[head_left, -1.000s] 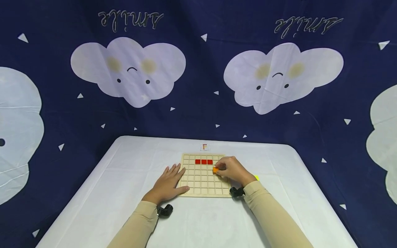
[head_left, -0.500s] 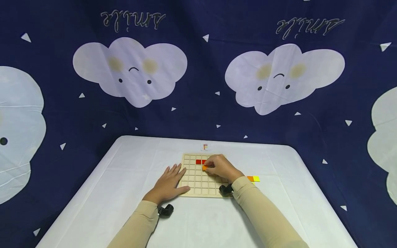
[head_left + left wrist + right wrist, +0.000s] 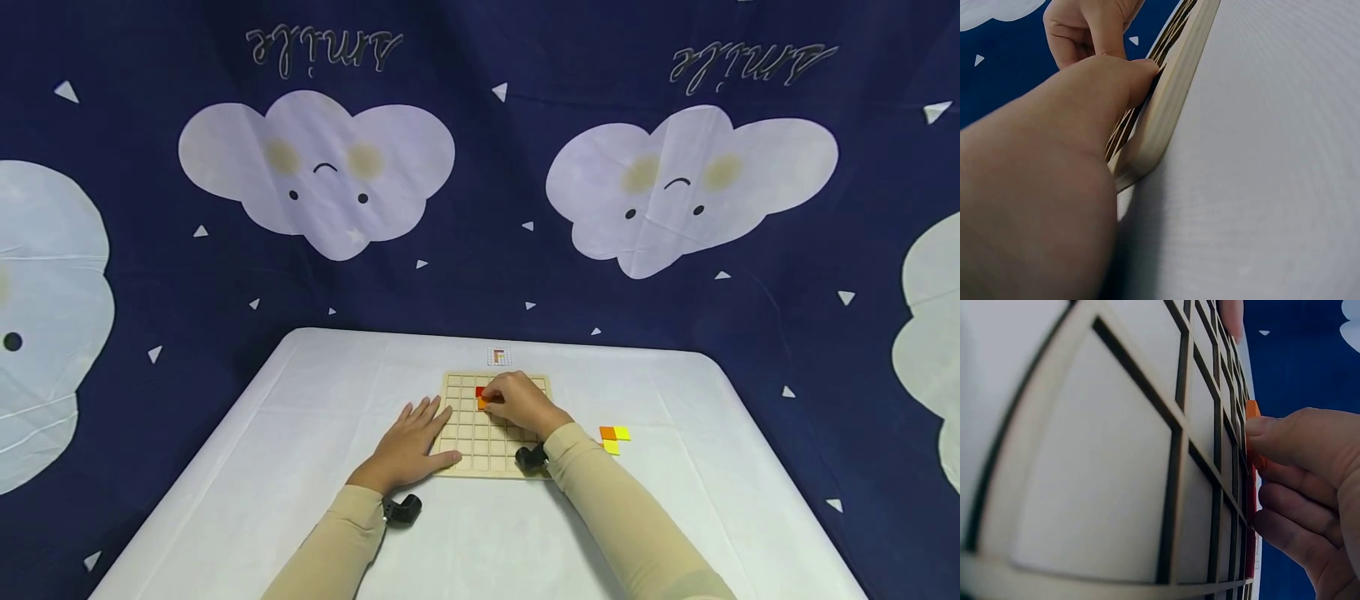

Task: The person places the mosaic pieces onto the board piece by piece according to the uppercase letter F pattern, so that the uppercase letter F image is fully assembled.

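A pale wooden grid board lies on the white table. My right hand pinches an orange square tile between thumb and fingers, right at a cell just below a red tile. In the right wrist view the orange tile stands tilted at the grid, with red tiles along the row beside it. That hand covers the other red tiles in the head view. My left hand lies with spread fingers over the board's left edge; its thumb rests on the rim.
Right of the board lie a loose orange tile and two yellow tiles, one beside it and one below. A small card with a coloured grid pattern lies behind the board. A dark blue cloud-print cloth hangs behind the table.
My right hand has moved left across the board with the orange tile, from the right of the red row to under its left end. The loose tiles came into view; my left hand stayed put.
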{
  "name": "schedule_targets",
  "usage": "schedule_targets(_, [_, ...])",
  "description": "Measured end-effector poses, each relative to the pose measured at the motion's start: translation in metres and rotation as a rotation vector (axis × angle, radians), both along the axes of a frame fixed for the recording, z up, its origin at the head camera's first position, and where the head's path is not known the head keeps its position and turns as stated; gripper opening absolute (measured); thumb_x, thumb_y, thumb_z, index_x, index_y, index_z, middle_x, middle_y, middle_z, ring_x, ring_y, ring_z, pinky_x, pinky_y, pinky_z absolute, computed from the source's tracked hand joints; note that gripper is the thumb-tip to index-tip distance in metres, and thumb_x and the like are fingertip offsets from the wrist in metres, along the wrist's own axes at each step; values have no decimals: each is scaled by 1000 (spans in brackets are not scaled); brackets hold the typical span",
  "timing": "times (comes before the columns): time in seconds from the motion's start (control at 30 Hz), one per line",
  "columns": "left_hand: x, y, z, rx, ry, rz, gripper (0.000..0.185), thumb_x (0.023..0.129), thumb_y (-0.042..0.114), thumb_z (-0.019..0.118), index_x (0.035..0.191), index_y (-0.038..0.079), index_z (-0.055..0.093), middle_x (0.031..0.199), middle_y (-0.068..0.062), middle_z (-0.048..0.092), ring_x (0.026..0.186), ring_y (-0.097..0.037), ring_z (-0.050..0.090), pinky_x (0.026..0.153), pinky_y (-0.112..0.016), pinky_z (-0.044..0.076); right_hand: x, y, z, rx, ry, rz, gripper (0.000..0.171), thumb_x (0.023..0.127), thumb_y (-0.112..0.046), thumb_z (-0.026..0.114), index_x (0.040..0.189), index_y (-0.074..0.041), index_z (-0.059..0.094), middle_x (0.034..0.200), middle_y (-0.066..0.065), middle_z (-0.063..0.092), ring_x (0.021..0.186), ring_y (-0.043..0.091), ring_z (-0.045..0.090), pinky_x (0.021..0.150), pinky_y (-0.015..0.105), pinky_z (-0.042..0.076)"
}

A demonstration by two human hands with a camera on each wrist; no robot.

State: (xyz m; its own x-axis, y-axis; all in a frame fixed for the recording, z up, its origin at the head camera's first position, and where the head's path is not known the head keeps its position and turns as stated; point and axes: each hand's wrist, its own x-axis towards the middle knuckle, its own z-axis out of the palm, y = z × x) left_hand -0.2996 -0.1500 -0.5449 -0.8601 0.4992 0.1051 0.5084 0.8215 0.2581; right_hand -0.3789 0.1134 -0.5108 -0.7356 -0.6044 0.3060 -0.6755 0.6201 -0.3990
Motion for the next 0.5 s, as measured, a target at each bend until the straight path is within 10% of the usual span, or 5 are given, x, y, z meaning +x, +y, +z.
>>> schedule_targets(0.5, [-2, 0, -2, 3, -1, 3, 94, 99, 74, 49, 164, 7, 37, 171, -17, 22, 158, -33, 14, 127, -51, 5, 2, -8, 4, 60, -9, -25, 14, 92, -8, 84, 105, -5, 82, 105, 5, 77, 102, 21, 72, 92, 35, 58])
